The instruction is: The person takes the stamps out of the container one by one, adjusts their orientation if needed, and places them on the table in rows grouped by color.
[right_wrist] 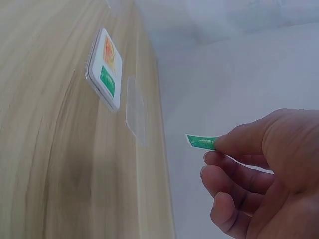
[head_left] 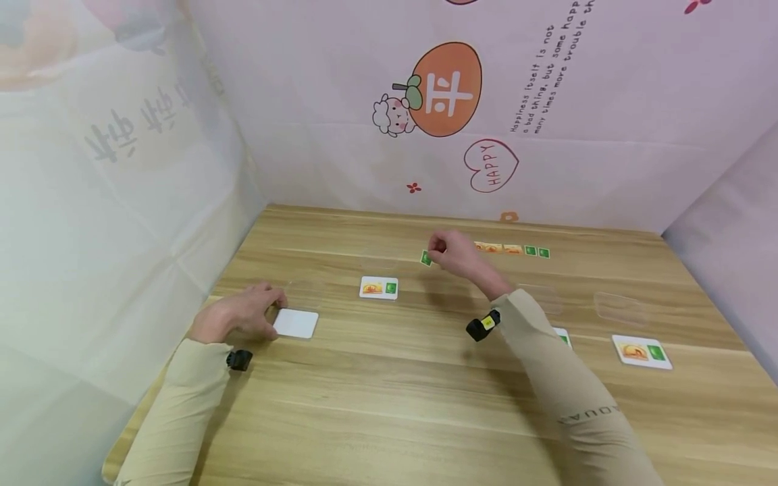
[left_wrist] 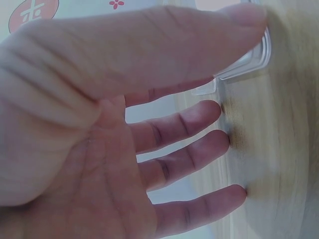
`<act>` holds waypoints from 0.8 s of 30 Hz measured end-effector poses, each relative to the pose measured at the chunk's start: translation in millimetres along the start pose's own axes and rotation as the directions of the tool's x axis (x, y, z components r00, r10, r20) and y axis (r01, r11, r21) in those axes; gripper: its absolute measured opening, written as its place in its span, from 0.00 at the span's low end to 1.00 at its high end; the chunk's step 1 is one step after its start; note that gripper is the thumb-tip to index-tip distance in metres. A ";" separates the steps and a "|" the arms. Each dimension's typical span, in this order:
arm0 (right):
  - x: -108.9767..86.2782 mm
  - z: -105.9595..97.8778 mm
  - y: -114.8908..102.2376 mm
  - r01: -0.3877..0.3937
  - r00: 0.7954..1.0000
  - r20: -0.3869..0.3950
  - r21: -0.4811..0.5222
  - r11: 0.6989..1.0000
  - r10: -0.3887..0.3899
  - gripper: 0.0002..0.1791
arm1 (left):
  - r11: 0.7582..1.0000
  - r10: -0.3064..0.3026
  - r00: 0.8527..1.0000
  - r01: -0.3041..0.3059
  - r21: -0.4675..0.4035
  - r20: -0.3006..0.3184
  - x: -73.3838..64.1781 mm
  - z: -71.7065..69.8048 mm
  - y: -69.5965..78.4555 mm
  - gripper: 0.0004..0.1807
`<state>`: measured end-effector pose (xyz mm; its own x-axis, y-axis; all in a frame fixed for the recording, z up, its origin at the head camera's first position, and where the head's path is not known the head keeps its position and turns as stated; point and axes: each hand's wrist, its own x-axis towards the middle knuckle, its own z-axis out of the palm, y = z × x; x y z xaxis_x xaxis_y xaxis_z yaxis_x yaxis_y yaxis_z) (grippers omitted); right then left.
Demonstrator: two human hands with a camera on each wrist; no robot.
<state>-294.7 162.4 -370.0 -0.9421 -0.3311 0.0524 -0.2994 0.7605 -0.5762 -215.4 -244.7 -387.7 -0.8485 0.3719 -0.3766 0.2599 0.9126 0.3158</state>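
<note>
My right hand [head_left: 452, 253] pinches a small green sticker [right_wrist: 202, 142] between thumb and forefinger, raised above the table's far part. The sticker's free end sticks out past the fingertips. At the left, my left hand [head_left: 246, 310] rests on the table beside a blank white card [head_left: 296, 323], its thumb and forefinger at the card's left end. In the left wrist view, the thumb lies over a corner of a clear plastic case [left_wrist: 249, 64], and the other fingers extend to the wood. The forefinger is mostly hidden behind the thumb.
A white card with orange and green stickers [head_left: 379, 288] lies between the hands. Another such card [head_left: 643, 352] is at the right; one [head_left: 562, 335] is partly behind the right sleeve. Orange stickers [head_left: 489, 248] and green stickers [head_left: 537, 252] line the back. Clear plastic pieces [head_left: 620, 308] lie behind cards.
</note>
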 end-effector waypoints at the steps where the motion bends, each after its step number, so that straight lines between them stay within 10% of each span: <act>1: -1.0 -1.9 1.7 0.000 1.000 -0.006 -0.006 1.000 0.000 0.04 | 1.000 0.003 1.000 -0.003 -0.002 -0.002 0.2 -0.2 0.6 0.27; 24: -12.6 -18.7 28.2 -0.054 0.998 -0.026 -0.007 0.999 0.053 0.07 | 1.000 0.003 1.000 -0.003 -0.002 -0.009 -0.4 -0.1 2.8 0.26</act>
<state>-294.1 198.5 -371.6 -0.9604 -0.2755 0.0426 -0.2494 0.7809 -0.5727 -214.4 -242.3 -386.6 -0.8517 0.3728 -0.3683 0.2612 0.9113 0.3184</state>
